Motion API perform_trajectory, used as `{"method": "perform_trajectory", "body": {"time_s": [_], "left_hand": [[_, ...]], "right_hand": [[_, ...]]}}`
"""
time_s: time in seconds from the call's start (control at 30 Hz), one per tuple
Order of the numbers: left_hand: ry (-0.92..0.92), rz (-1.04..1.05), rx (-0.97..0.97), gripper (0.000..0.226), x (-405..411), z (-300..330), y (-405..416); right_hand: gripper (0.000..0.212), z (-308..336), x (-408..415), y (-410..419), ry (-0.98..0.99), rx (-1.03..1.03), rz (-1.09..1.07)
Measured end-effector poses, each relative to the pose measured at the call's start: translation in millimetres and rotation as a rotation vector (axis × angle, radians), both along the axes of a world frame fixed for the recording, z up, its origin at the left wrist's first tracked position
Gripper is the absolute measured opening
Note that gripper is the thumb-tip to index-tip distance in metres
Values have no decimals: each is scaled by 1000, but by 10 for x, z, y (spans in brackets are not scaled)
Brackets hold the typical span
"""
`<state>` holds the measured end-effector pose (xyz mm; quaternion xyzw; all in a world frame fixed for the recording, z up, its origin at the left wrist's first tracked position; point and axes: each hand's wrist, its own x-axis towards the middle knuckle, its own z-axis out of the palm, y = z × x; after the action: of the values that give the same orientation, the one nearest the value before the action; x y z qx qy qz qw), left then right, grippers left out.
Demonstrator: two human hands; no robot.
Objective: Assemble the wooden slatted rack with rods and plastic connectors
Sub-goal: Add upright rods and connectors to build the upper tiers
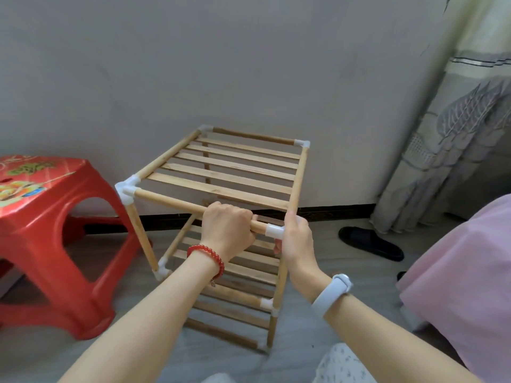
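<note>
Wooden rack [221, 172] with two slatted shelves stands on the grey floor [318, 272] near the wall, between a red stool [55, 217] and a pink-covered bed [456, 272]. Left hand [226, 228] is curled round the front top rod [171, 201], and right hand [297, 239] grips the near right corner beside the white plastic connector [273, 231]. A black slipper [370, 243] lies on the floor behind.

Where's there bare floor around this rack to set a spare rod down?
Bare floor lies between the rack and the black slipper. It is tighter on the other side, where the red stool stands close.
</note>
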<state>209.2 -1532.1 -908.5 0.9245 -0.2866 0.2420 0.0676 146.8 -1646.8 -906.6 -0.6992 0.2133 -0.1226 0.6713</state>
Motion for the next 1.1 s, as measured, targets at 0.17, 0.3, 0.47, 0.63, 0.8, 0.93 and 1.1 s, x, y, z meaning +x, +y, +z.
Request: {"method": "perform_trajectory", "body": {"time_s": [0.17,0.3,0.47,0.63,0.8,0.93,1.1], "left_hand": [[-32,-3,-71,28,0,-9,-19],[12,6,23,26,32,41,-20],[22,-69,-41,32,140,0,7],[79,-165,-75,14,34,34,52],[507,-186,-71,68,-184,285,-63],[356,39,-45,61,-369,237,-489],[391,131,-103,41,-319,209,-602]], "right_hand": [[34,-92,41,49,-99,-135,-116],[22,-87,83,69,-123,-152,-134],[32,-101,143,-48,-46,54,42],[32,76,90,-526,139,474,338],[34,197,221,-791,279,295,444],[22,209,325,-769,319,173,424],[25,224,389,-796,317,131,427]]}}
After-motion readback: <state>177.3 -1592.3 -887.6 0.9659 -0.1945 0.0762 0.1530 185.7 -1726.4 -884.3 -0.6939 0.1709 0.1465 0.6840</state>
